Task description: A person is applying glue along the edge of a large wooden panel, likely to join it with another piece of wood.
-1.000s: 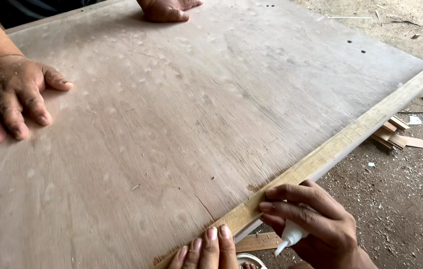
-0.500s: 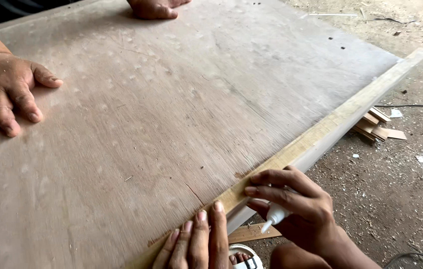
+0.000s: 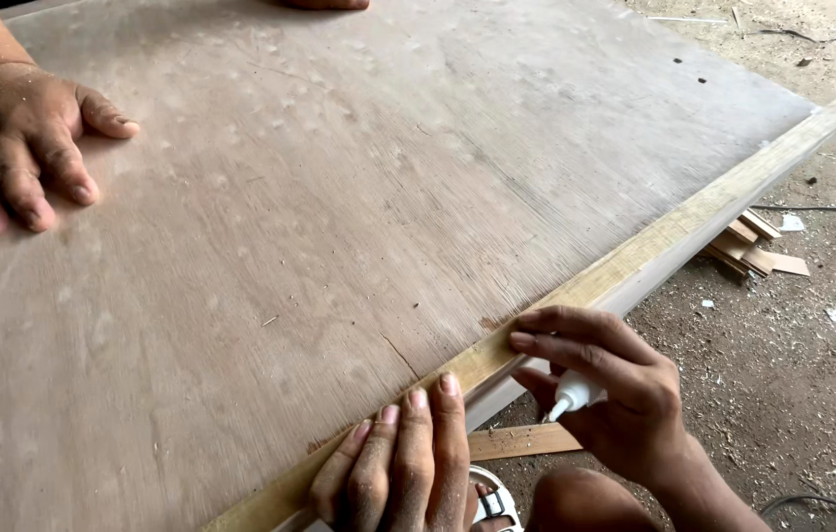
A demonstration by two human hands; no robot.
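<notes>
Head view: the left hand (image 3: 400, 463) lies flat, fingers pressed together, on the wooden strip (image 3: 635, 258) along the near edge of the plywood sheet (image 3: 339, 217). The right hand (image 3: 610, 394) presses fingertips on the strip while gripping a small white glue bottle (image 3: 574, 394). Another person's hand (image 3: 19, 148) rests spread on the sheet's far side.

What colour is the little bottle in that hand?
White: the small glue bottle in the right hand, seen in the head view.

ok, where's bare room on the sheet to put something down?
The middle of the large brown plywood sheet lies bare, between another person's hand and the pale wooden edge strip. It is crowded near the left hand and right hand, which holds a small white glue bottle.
</notes>
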